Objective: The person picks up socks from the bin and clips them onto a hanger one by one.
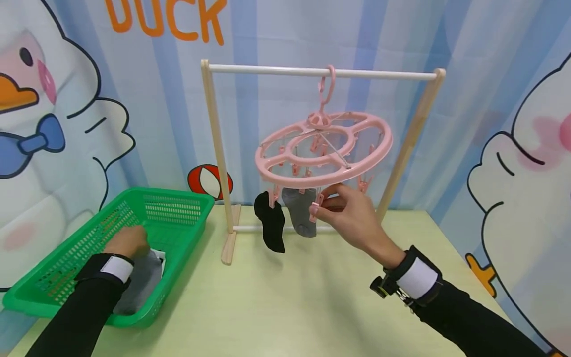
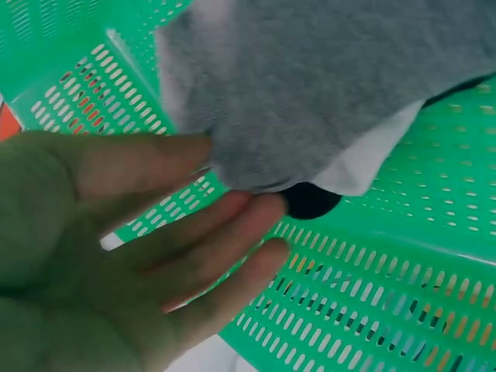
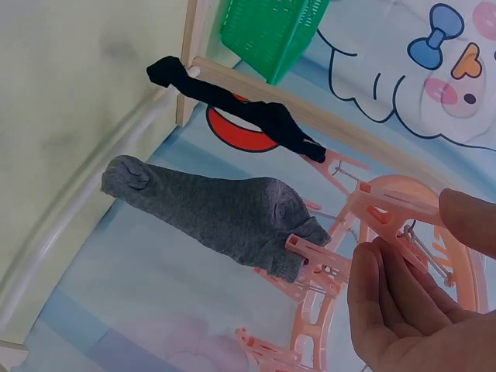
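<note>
My left hand [image 1: 128,241] is down inside the green basket [image 1: 178,198]. In the left wrist view its thumb and fingers pinch the edge of a grey sock [image 2: 310,85], with white and black cloth showing beneath. At the rack, my right hand [image 1: 352,213] holds a pink clothespin [image 3: 391,213] between thumb and fingers. That clothespin hangs from a round pink drying hanger [image 1: 321,177]. A black sock [image 1: 272,228] and another grey sock [image 1: 300,210] hang from neighbouring clips on the hanger, left of my right hand.
The hanger hooks over the white bar [image 1: 267,70] of a wooden-legged rack standing on the pale table [image 1: 250,302]. More pink clips [image 1: 364,183] dangle around the ring. A curtain with duck pictures hangs behind, and the basket stands left of the rack.
</note>
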`<state>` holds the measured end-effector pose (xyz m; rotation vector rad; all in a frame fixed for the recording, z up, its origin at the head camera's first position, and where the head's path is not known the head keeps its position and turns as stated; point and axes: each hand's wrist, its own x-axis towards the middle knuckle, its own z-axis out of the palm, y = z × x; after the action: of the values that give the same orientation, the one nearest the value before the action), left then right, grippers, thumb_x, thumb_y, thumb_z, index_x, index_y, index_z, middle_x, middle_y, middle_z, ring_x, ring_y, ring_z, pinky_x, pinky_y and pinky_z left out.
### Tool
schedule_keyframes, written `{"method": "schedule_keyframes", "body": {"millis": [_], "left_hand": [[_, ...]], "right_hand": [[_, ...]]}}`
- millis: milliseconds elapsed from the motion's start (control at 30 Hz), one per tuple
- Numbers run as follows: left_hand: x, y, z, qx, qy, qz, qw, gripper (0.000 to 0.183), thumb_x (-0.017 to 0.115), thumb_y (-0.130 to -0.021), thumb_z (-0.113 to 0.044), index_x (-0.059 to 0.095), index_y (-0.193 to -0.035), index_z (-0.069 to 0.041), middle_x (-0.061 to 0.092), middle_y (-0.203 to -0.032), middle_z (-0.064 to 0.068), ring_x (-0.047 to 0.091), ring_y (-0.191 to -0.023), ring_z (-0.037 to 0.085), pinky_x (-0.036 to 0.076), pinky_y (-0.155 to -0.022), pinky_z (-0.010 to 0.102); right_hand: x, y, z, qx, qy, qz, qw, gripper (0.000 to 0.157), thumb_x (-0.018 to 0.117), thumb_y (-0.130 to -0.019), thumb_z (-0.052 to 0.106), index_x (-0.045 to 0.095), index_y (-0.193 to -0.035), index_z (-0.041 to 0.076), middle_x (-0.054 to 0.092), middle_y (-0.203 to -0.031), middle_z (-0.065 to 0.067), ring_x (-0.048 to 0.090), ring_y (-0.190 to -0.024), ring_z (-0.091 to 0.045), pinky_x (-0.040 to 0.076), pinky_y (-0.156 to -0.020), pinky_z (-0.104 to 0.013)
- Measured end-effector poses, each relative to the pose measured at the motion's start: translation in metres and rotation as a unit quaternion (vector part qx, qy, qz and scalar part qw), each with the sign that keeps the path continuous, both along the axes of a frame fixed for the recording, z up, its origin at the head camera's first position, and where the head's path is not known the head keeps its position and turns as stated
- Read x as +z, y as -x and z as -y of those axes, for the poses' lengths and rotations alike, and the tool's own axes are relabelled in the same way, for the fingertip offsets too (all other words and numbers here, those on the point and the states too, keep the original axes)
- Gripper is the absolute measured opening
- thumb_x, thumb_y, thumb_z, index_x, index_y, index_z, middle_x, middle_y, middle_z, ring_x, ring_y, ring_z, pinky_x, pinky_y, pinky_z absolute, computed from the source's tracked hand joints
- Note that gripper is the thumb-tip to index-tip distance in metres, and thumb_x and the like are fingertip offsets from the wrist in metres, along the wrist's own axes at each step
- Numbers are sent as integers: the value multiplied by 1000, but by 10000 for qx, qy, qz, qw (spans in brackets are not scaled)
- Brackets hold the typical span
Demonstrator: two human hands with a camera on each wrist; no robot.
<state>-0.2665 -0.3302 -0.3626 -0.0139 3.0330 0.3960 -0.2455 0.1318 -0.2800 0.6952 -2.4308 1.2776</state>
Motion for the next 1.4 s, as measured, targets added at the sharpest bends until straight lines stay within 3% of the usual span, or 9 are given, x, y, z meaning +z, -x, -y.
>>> {"method": "schedule_keyframes", "body": {"millis": [133, 367, 600, 800, 900, 967, 1067, 1200, 1400], "left_hand": [[-2, 1, -4, 22, -58, -479, 9988, 32, 50, -86, 8, 39, -61, -10, 41, -58, 8, 44, -53, 23, 36, -50, 36], [9, 2, -9, -424, 114, -389, 9983, 27, 54, -82, 13, 46, -65, -6, 46, -61, 9, 44, -56, 23, 35, -52, 36], [30, 3, -15, -712, 83, -977, 9926, 35, 80, -73, -2, 50, -56, -8, 44, -52, 0, 46, -47, 16, 42, -45, 37], [61, -5, -43, -1121, -12, -1565, 9813, 44, 55, -75, 15, 38, -50, -16, 22, -52, -7, 19, -48, 11, 20, -43, 27], [76, -8, -66, -1142, 43, -1858, 9759, 37, 44, -76, 15, 39, -54, -14, 24, -55, -2, 22, -50, 14, 21, -44, 29], [85, -10, -83, -1134, 19, -2006, 9731, 28, 49, -81, 13, 54, -62, -7, 42, -58, 3, 38, -52, 19, 37, -44, 31], [99, -17, -109, -1330, -97, -2250, 9652, 17, 55, -84, 12, 65, -80, -1, 60, -74, 11, 53, -66, 26, 50, -57, 40], [109, -25, -139, -1849, -408, -2705, 9439, 15, 63, -84, 11, 68, -86, -3, 67, -80, 10, 59, -70, 25, 53, -61, 42], [102, -27, -178, -2575, -1060, -3008, 9121, 16, 70, -82, 9, 71, -84, -7, 68, -78, 4, 62, -68, 17, 56, -59, 36]], "right_hand": [[0, 0, -1, -26, 54, -14, 10000, 24, 76, -86, 18, 62, -101, 7, 71, -88, -1, 67, -82, -8, 55, -71, -41], [-1, -1, -1, -18, 40, -100, 9999, 22, 76, -86, 18, 62, -100, 8, 71, -89, -2, 67, -82, -9, 55, -70, -41], [0, -1, -1, -61, 11, -86, 9999, 23, 76, -86, 19, 63, -100, 7, 71, -89, -2, 67, -81, -8, 55, -69, -41], [2, 1, -3, 8, 47, -177, 9998, 22, 75, -86, 18, 62, -100, 7, 71, -88, -3, 68, -81, -10, 55, -69, -41], [2, 1, -4, 12, 61, -180, 9998, 22, 76, -86, 17, 63, -100, 6, 71, -88, -3, 68, -81, -10, 56, -70, -41], [2, 1, -4, 4, 67, -182, 9998, 22, 76, -86, 16, 63, -101, 7, 71, -89, -3, 68, -81, -10, 56, -70, -41], [1, 0, -4, 22, 89, -209, 9997, 22, 75, -86, 15, 62, -101, 6, 71, -89, -3, 67, -81, -10, 57, -70, -41], [1, 1, -4, 66, 104, -320, 9994, 21, 75, -86, 13, 62, -101, 5, 71, -89, -4, 68, -82, -11, 56, -69, -41], [3, 1, -4, 109, 178, -395, 9990, 18, 74, -87, 10, 62, -100, 5, 71, -90, -6, 68, -84, -14, 55, -69, -42]]}}
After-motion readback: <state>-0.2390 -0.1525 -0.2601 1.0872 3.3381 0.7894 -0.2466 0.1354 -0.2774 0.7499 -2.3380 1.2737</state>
